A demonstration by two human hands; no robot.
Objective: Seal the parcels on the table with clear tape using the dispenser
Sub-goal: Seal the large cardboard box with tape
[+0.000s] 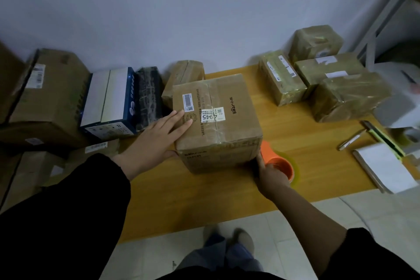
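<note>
The cardboard box (227, 107) labelled 4945 stands at the middle of the wooden table (302, 129), the left hand (159, 138) flat on its top left edge, fingers straight. The right hand (269, 176) grips the orange tape dispenser (280, 163) against the box's near right corner.

A single head-worn view looks forward and steeply down. The counter (295, 120) lies close below, a wall (181, 7) at the far side. The floor (159, 257) shows nearest.
</note>
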